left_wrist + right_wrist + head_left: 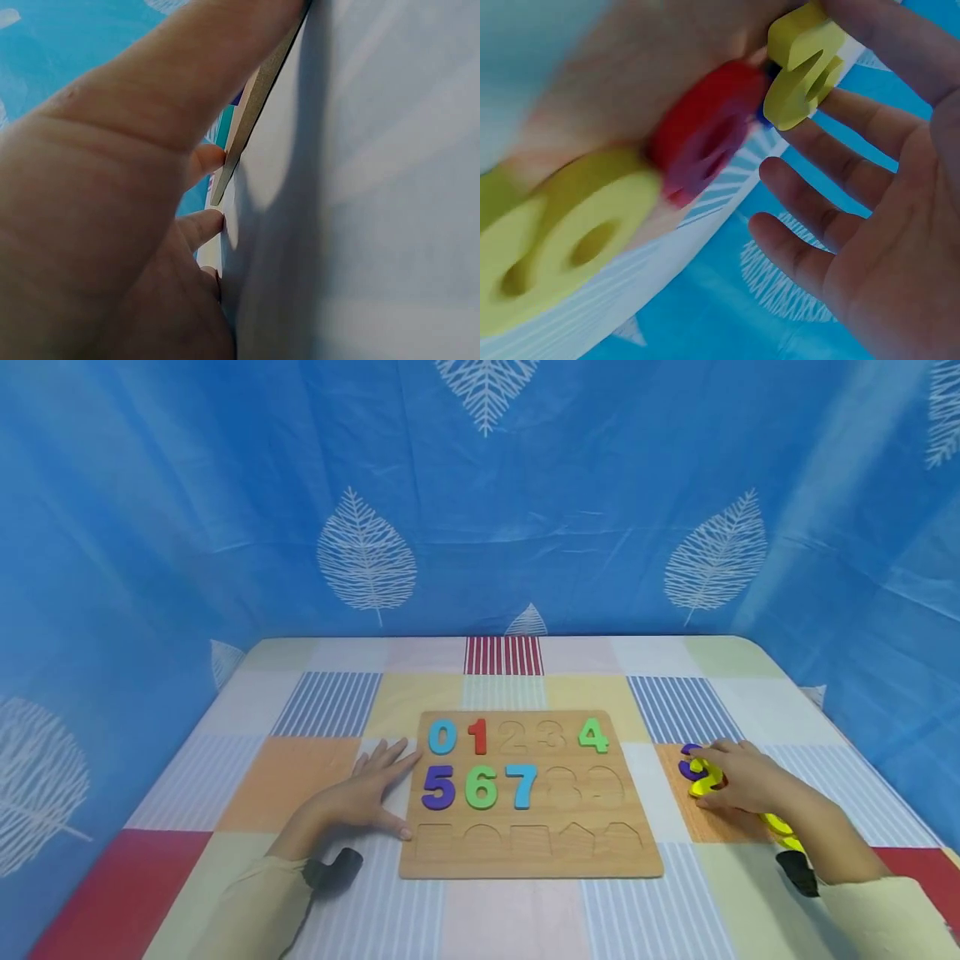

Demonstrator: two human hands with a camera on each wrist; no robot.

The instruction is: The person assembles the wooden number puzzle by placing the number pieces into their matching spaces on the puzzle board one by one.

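Observation:
My right hand (750,781) pinches a yellow number 2 (706,779) between thumb and fingers, to the right of the board. A purple number piece (686,769), partly covered by the 2, lies just beyond it. Under that hand, in the right wrist view, sits a red number piece that looks like a 9 (697,142); a yellow 8 (592,232) is nearer the wrist. With fingers spread, my left hand (360,797) touches the left edge of a wooden number puzzle board (630,858). The board carries 0, 1, 4, 5, 6 and 7; other recesses show bare wood.
A patchwork-patterned cloth (517,918) covers the table. Blue curtains with white leaf prints (367,556) hang behind and at both sides. Black straps (797,872) are on both wrists.

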